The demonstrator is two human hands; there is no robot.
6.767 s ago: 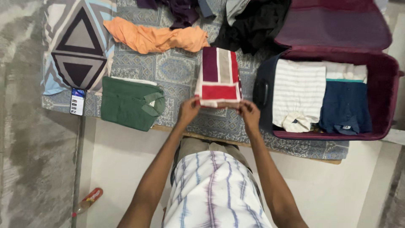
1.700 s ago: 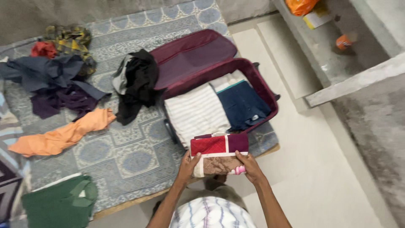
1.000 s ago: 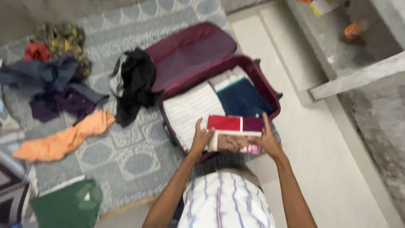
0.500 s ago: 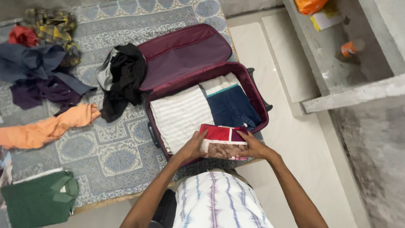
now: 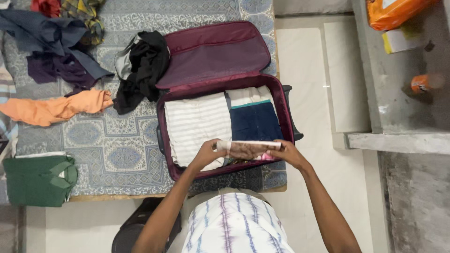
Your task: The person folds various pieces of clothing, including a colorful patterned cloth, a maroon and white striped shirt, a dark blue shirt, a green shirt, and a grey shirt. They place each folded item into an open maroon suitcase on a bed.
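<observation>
A folded garment (image 5: 248, 149), held edge-on so that its brownish patterned underside and pale upper edge show, sits between both hands over the near edge of an open maroon suitcase (image 5: 281, 100). The left hand (image 5: 209, 152) is closed on the garment's left end, fingers curled over it; the right hand (image 5: 285, 152) is closed on its right end. Directly beyond the left hand, inside the case, lies a folded white striped garment (image 5: 197, 122); beyond the right hand lies a folded navy garment (image 5: 255, 122) with a white and teal piece (image 5: 248, 97) past it. The suitcase lid (image 5: 213, 52) lies open farther away. The case rests on a patterned blue bedspread (image 5: 117, 140). Left of the hands, well apart, lie a black garment (image 5: 143, 68), an orange garment (image 5: 51, 108), a folded green shirt (image 5: 40, 180) and a dark blue heap (image 5: 51, 40). Right of the hands stands a grey concrete ledge (image 5: 398, 117).
</observation>
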